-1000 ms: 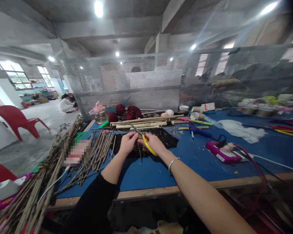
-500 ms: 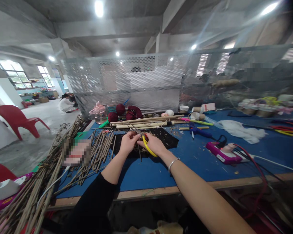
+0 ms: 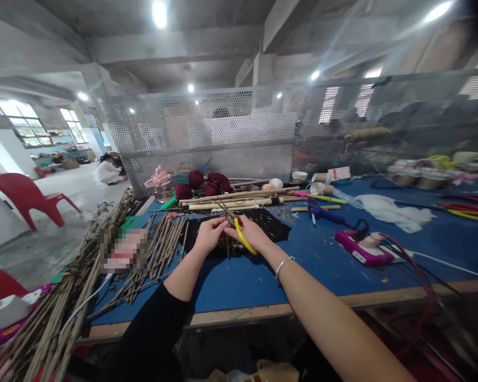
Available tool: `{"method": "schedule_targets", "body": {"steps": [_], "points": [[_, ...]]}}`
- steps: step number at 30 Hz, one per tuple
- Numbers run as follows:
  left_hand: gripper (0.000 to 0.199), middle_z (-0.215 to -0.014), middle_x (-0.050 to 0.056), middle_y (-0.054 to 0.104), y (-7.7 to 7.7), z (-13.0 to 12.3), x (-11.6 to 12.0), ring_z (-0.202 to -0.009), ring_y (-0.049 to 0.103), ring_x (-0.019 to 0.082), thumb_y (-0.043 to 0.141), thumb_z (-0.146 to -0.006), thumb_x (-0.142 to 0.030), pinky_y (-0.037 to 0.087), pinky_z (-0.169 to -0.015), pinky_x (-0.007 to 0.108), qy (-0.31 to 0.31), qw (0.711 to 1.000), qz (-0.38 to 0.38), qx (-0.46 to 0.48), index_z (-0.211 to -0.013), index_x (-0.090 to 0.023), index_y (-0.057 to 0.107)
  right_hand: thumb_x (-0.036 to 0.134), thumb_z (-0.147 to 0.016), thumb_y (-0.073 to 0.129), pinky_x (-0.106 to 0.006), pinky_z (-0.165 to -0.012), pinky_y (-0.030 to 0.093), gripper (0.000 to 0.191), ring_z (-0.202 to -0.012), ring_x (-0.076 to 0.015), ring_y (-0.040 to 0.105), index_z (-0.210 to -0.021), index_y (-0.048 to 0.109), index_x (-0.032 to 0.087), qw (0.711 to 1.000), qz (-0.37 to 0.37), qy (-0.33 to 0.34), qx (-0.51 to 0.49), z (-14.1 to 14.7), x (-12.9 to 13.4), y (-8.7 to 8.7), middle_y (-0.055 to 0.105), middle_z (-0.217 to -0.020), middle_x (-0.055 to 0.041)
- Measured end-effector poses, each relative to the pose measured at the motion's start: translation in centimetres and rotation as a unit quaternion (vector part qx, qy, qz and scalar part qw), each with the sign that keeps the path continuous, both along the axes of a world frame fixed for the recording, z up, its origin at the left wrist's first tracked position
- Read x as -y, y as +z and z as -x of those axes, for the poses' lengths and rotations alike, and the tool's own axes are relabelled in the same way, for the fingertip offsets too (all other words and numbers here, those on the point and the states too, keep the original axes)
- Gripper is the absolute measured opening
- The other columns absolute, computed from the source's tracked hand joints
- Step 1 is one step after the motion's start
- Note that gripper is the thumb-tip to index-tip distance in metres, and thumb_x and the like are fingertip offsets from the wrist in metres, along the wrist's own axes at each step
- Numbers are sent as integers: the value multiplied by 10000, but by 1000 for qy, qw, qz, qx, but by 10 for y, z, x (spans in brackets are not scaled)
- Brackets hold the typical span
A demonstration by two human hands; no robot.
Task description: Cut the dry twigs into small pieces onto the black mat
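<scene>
Scissors with a yellow handle (image 3: 242, 237) are gripped in my right hand (image 3: 252, 234), their blades slanting up and to the left. My left hand (image 3: 209, 234) is closed in a pinch on a thin brown twig (image 3: 228, 249), whose lower end hangs below the fingertips. Both hands nearly touch, over a black cloth (image 3: 274, 225) strewn with plant scraps. Just left of the cloth, many short cut twigs (image 3: 165, 246) lie side by side on the blue table.
Long dry stalks (image 3: 69, 281) are bundled along the table's left edge. Pale sticks (image 3: 239, 202) and dark red yarn balls (image 3: 217, 184) lie behind the cloth. To the right are a blue glue gun (image 3: 324, 213), a purple power strip (image 3: 362, 249) and a white plastic bag (image 3: 396, 211).
The scissor blades now stand farther apart and point more steeply upward. My hands have barely shifted, and the twig remains between them.
</scene>
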State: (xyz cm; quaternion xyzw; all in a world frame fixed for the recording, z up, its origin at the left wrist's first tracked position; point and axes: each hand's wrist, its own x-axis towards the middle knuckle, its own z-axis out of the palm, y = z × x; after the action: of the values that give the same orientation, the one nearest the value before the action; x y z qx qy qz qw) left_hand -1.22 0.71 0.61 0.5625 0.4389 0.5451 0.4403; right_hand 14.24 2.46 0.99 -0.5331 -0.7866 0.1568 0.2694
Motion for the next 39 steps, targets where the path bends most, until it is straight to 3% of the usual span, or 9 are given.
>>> {"method": "schedule_targets", "body": {"steps": [4,13,22,26,31,39], "points": [[353,-538,-6,568,3,1,2,-395,364,51,612,-669,-393,300,-400,187,28,999,-15,-42,-869,-113,689,623,-704,523,-234,-617,368,491,-783,-190,583,-947,496,198,1000,-5,-17,9,0,3,5,627,-902,-77],[370,-547,-12,583,-1,2,0,-386,360,53,615,-668,-418,293,-397,195,47,998,-27,-31,-889,-130,689,555,-722,553,-225,-637,376,409,-763,-179,580,-888,582,183,1000,0,-18,-11,3,3,4,646,-831,-54],[308,-500,-31,505,5,-2,4,-397,367,40,616,-676,-421,266,-381,170,16,999,-2,29,-710,-115,625,555,-766,478,-223,-638,372,389,-752,-180,600,-834,624,202,999,-35,-29,-5,1,-2,2,666,-814,-57],[324,-531,-20,538,3,-2,2,-421,409,50,633,-660,-414,289,-386,167,41,998,3,38,-779,-113,635,542,-757,498,-233,-645,366,370,-815,-188,578,-901,589,214,996,-68,-57,9,0,1,4,641,-876,-52],[391,-598,-1,593,-2,0,-3,-442,449,59,651,-644,-410,331,-405,172,70,995,7,69,-903,-116,638,539,-719,551,-270,-746,371,461,-911,-205,515,-992,513,169,996,-77,-38,11,4,3,3,572,-968,-84],[376,-646,26,633,-1,0,-1,-459,473,70,632,-666,-406,350,-413,179,36,999,-6,38,-899,-113,671,538,-699,579,-305,-785,353,496,-942,-220,476,-1017,475,172,996,-61,-28,55,5,5,0,515,-1038,-86]]}}
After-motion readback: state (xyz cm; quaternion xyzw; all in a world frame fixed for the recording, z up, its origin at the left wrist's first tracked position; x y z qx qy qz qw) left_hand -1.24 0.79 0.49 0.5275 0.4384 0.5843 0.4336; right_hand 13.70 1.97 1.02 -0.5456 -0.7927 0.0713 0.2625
